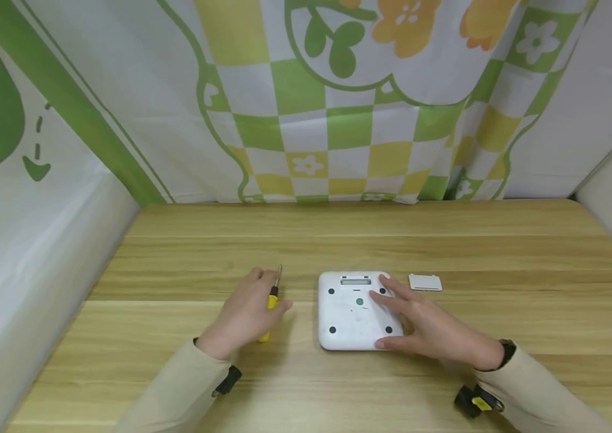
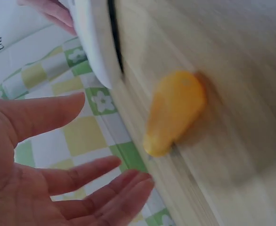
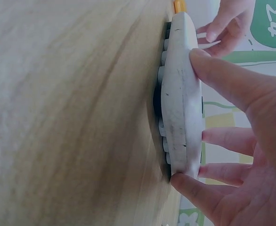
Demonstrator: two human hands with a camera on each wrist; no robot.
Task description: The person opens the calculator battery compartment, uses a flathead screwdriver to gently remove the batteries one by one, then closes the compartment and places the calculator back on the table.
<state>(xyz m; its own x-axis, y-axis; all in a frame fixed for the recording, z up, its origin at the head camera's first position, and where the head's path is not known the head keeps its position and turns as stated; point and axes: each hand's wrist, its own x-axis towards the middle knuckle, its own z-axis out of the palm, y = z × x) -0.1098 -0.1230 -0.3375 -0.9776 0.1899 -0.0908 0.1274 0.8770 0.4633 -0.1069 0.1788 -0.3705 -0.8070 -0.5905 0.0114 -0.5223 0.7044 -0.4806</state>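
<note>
A white calculator (image 1: pixel 356 322) lies face down on the wooden table, its keys (image 3: pixel 161 75) toward the tabletop in the right wrist view. Its back has dark round feet and an uncovered battery compartment (image 1: pixel 356 281). My right hand (image 1: pixel 430 322) rests at its right side, fingers spread over the back, thumb by the front edge. To the left lies a screwdriver with a yellow handle (image 1: pixel 271 305) and metal shaft. Just over it is my left hand (image 1: pixel 246 313), fingers extended; the left wrist view shows them apart from the blurred handle (image 2: pixel 177 106).
A small white battery cover (image 1: pixel 425 282) lies right of the calculator. Behind the table (image 1: pixel 176 252) hangs a green and yellow checkered cloth (image 1: pixel 349 132). White sheeting (image 1: pixel 68 228) borders the left side.
</note>
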